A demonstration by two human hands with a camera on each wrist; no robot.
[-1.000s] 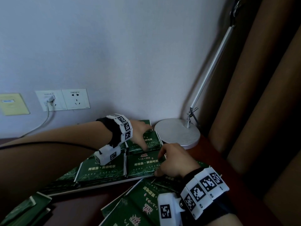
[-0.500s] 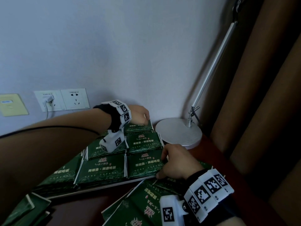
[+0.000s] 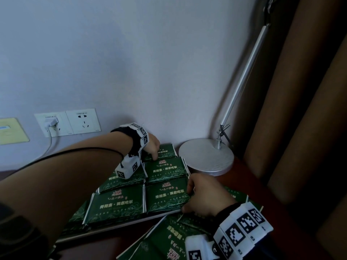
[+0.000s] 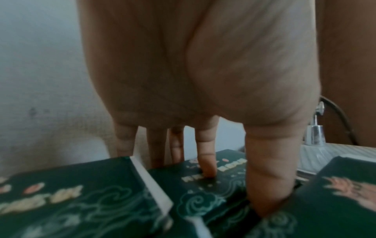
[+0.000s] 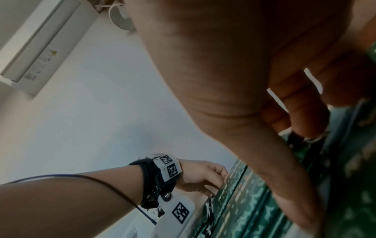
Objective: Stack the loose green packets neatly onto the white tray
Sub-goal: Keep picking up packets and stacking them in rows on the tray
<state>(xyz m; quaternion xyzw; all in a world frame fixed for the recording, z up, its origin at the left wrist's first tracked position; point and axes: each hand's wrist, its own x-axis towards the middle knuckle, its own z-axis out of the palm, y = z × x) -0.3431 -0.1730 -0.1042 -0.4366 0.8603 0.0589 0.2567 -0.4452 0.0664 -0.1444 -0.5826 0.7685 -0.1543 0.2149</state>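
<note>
Two hands are tidying green packets on the tray.

The left hand (image 3: 153, 147) is pressing straight fingers (image 4: 206, 164) down on the far packet (image 3: 165, 149) by the wall. The right hand (image 3: 203, 196) is curling round the edge of the near packet (image 3: 166, 196) on the white tray (image 3: 105, 228). More loose packets (image 3: 165, 239) are lying on the table (image 3: 242, 171), just beside the tray. I think a hard push could be sliding the slippery piles crooked, or bumping them into the lamp base (image 3: 205, 156).
</note>
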